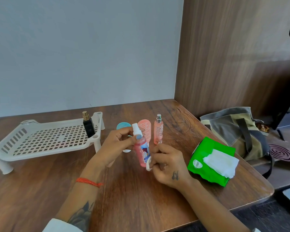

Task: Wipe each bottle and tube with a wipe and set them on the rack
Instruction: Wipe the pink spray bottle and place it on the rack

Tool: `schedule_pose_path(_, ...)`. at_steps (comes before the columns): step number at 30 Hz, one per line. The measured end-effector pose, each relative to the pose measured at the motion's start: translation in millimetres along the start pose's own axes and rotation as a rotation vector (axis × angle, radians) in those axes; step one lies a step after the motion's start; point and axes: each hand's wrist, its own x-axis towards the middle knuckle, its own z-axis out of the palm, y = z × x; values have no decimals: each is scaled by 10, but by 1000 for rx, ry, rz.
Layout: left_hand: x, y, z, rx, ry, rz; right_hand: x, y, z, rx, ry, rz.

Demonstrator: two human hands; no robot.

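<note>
My left hand [119, 144] grips the red bottle [141, 153] by its neck while my right hand [167, 164] pinches a wipe [148, 163] against its lower side.

There are three spray bottles: one black bottle [89, 128] on the rack, one slim pink bottle [158, 130] on the table, one red bottle [142, 152] in the hands. I count one pink tube [145, 128], one white rack [45, 139], one green wipe pack [208, 148], one grey bag [233, 129], and two hands.
</note>
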Motion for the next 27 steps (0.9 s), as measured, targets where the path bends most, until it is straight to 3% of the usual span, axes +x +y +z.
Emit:
schedule_pose_path(5,-1,7,-45,-38,-29,-39,62,18,-1,166,269,118)
schedule_pose_path(7,-20,7,-21,-53,-70,-43,82,18,12,177,298,142)
schedule_pose_path(14,-17,24,-8,-88,-30,-24,75,14,12,360,171,311)
schedule_pose_path(18,-17,51,-5,-144,23,2,62,21,-16,463,28,614)
schedule_pose_path(23,-12,68,-20,-176,57,31,151,-20,-67,1055,-91,1041)
schedule_pose_path(27,-7,69,-24,-74,72,51,196,-65,-150,1249,-160,1184)
